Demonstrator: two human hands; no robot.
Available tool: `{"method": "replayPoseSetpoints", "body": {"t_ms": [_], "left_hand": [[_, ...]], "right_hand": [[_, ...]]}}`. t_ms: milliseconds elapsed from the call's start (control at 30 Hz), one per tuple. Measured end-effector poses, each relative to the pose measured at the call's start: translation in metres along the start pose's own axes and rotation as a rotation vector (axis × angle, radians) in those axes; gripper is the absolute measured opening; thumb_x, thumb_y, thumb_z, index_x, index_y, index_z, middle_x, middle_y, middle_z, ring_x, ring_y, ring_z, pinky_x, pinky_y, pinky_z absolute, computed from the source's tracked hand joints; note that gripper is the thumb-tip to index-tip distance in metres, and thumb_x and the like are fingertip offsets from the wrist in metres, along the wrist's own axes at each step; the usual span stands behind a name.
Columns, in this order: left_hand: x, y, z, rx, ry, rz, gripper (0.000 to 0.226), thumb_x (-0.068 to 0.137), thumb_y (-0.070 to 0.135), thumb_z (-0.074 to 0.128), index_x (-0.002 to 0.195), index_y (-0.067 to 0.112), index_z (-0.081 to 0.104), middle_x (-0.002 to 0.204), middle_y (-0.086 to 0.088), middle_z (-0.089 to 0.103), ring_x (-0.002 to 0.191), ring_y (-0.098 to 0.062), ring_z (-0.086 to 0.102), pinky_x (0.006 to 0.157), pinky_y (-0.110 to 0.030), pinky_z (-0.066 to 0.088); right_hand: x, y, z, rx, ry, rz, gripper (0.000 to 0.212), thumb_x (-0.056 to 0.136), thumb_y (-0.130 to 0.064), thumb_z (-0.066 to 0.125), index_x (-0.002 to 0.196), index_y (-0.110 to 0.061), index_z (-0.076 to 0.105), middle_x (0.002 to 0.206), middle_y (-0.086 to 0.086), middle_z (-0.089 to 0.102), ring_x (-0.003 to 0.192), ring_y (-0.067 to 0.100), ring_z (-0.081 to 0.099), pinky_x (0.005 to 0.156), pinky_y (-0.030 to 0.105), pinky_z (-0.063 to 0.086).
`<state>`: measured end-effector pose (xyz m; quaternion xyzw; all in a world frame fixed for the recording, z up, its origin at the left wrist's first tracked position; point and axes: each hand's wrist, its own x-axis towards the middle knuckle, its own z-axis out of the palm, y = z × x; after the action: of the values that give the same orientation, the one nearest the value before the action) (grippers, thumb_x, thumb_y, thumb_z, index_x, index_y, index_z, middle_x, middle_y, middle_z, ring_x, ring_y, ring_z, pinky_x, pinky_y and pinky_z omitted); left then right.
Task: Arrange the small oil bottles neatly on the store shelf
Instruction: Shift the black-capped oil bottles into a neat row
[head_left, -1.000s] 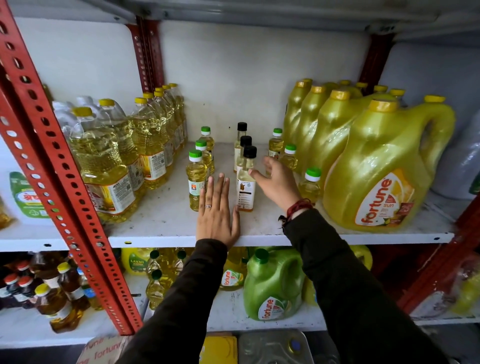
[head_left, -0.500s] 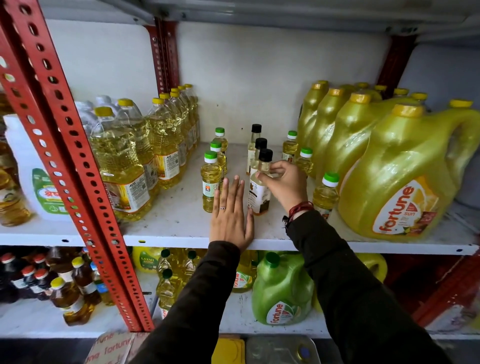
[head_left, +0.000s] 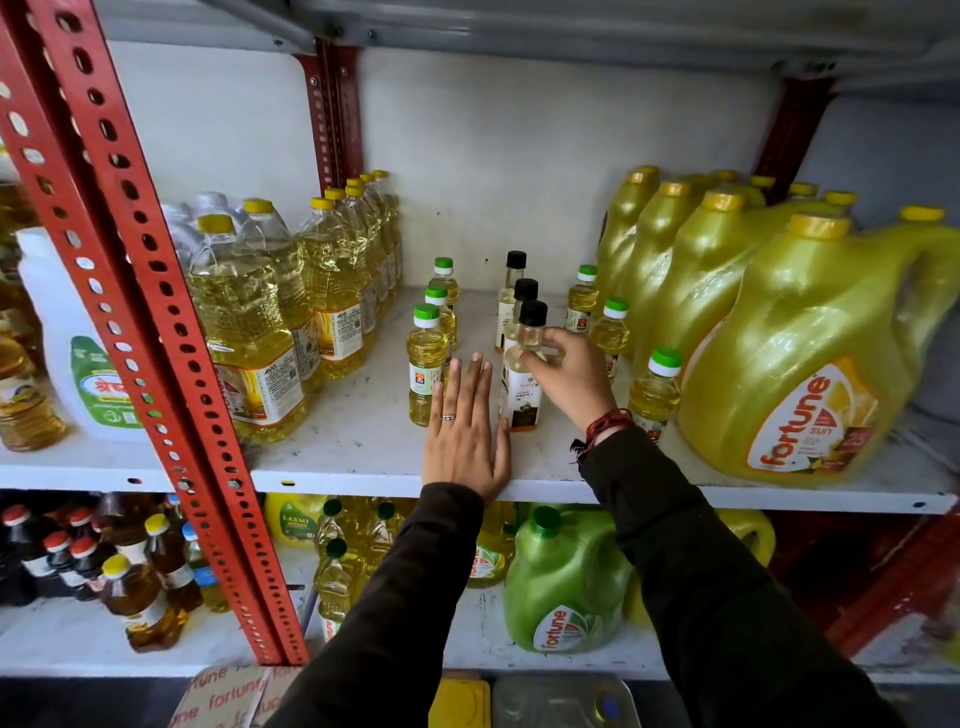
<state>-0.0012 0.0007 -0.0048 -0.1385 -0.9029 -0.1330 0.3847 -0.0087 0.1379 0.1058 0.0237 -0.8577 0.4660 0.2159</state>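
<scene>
Small oil bottles stand in three rows on the white shelf. The left row of green-capped bottles holds yellow oil. The middle row has black caps; my right hand grips the front black-capped bottle at its neck and shoulder. The right row of green-capped bottles runs back, with one more green-capped bottle at the front beside the big jug. My left hand lies flat on the shelf, fingers together, between the left and middle rows, holding nothing.
Tall clear oil bottles crowd the shelf's left side. Big yellow jugs fill the right. A red slotted upright stands at the front left. The lower shelf holds a green jug and dark bottles.
My right hand has moved from the bottle's side up to its neck and closed on it. The left hand stays flat on the shelf. The view has shifted closer.
</scene>
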Motion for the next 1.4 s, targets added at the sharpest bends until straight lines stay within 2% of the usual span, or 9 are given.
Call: {"method": "replayPoseSetpoints", "body": {"t_ms": [100, 200, 267, 400, 533, 633, 800, 1067, 1400], "left_hand": [[0.000, 0.000, 0.000, -0.011, 0.002, -0.001, 0.070, 0.099, 0.036, 0.031, 0.160, 0.003, 0.025, 0.169, -0.014, 0.015, 0.158, -0.029, 0.007, 0.128, -0.048, 0.009], [0.000, 0.001, 0.000, -0.030, 0.011, -0.002, 0.070, 0.097, 0.033, 0.031, 0.160, 0.003, 0.024, 0.169, -0.013, 0.015, 0.158, -0.029, 0.005, 0.128, -0.047, 0.007], [0.000, 0.000, 0.000, -0.038, 0.014, -0.003, 0.070, 0.097, 0.031, 0.031, 0.160, 0.004, 0.023, 0.170, -0.012, 0.014, 0.158, -0.029, 0.004, 0.129, -0.047, 0.006], [0.001, 0.000, 0.000, -0.053, 0.015, -0.008, 0.070, 0.097, 0.031, 0.033, 0.161, 0.004, 0.023, 0.170, -0.012, 0.013, 0.158, -0.029, 0.003, 0.129, -0.046, 0.004], [0.000, 0.000, 0.000, -0.047, 0.005, -0.014, 0.070, 0.097, 0.031, 0.033, 0.161, 0.004, 0.023, 0.170, -0.012, 0.012, 0.158, -0.028, 0.003, 0.129, -0.044, 0.001], [0.001, 0.000, 0.000, -0.050, 0.007, -0.017, 0.070, 0.096, 0.030, 0.032, 0.160, 0.003, 0.024, 0.170, -0.013, 0.014, 0.158, -0.029, 0.004, 0.129, -0.045, 0.003], [0.000, 0.001, 0.001, -0.045, 0.007, -0.022, 0.071, 0.096, 0.028, 0.037, 0.161, 0.003, 0.023, 0.170, -0.013, 0.013, 0.158, -0.029, 0.005, 0.129, -0.047, 0.006], [0.001, 0.001, 0.001, -0.043, 0.015, -0.028, 0.071, 0.095, 0.030, 0.034, 0.161, 0.004, 0.023, 0.170, -0.013, 0.015, 0.158, -0.028, 0.005, 0.129, -0.045, 0.004], [0.000, 0.001, 0.003, -0.037, 0.004, -0.030, 0.071, 0.096, 0.031, 0.032, 0.161, 0.004, 0.021, 0.170, -0.013, 0.013, 0.158, -0.027, 0.003, 0.129, -0.045, 0.003]], "right_hand": [[-0.001, -0.001, -0.001, 0.004, 0.010, -0.028, 0.026, 0.084, -0.026, 0.074, 0.106, -0.012, 0.075, 0.107, 0.004, 0.077, 0.101, 0.019, 0.071, 0.095, 0.043, 0.056], [-0.001, -0.004, -0.002, -0.063, 0.011, -0.058, 0.021, 0.086, -0.026, 0.072, 0.101, -0.012, 0.075, 0.105, 0.005, 0.077, 0.090, 0.021, 0.072, 0.085, 0.033, 0.056], [0.000, -0.005, -0.002, -0.104, 0.011, -0.066, 0.020, 0.087, -0.025, 0.071, 0.101, -0.011, 0.075, 0.106, 0.008, 0.077, 0.089, 0.025, 0.072, 0.078, 0.026, 0.050], [-0.004, -0.005, -0.003, -0.151, 0.025, -0.083, 0.021, 0.089, -0.026, 0.069, 0.102, -0.010, 0.075, 0.109, 0.010, 0.075, 0.088, 0.029, 0.071, 0.074, 0.023, 0.043], [-0.014, -0.005, -0.006, -0.173, 0.036, -0.108, 0.024, 0.089, -0.029, 0.068, 0.102, -0.011, 0.075, 0.107, 0.009, 0.076, 0.084, 0.027, 0.071, 0.074, 0.026, 0.049], [-0.023, -0.005, -0.009, -0.175, 0.033, -0.120, 0.025, 0.089, -0.033, 0.066, 0.104, -0.015, 0.075, 0.102, 0.006, 0.078, 0.085, 0.025, 0.072, 0.081, 0.039, 0.059], [-0.039, -0.005, -0.015, -0.179, 0.053, -0.145, 0.026, 0.089, -0.034, 0.066, 0.101, -0.013, 0.075, 0.094, 0.010, 0.078, 0.080, 0.028, 0.072, 0.076, 0.045, 0.059], [-0.055, -0.011, -0.023, -0.179, 0.043, -0.153, 0.027, 0.089, -0.034, 0.066, 0.101, -0.012, 0.075, 0.092, 0.008, 0.077, 0.077, 0.027, 0.072, 0.075, 0.045, 0.059], [-0.064, -0.017, -0.028, -0.182, 0.039, -0.115, 0.026, 0.089, -0.033, 0.067, 0.103, -0.012, 0.074, 0.101, 0.007, 0.077, 0.088, 0.025, 0.072, 0.081, 0.043, 0.060]]}}
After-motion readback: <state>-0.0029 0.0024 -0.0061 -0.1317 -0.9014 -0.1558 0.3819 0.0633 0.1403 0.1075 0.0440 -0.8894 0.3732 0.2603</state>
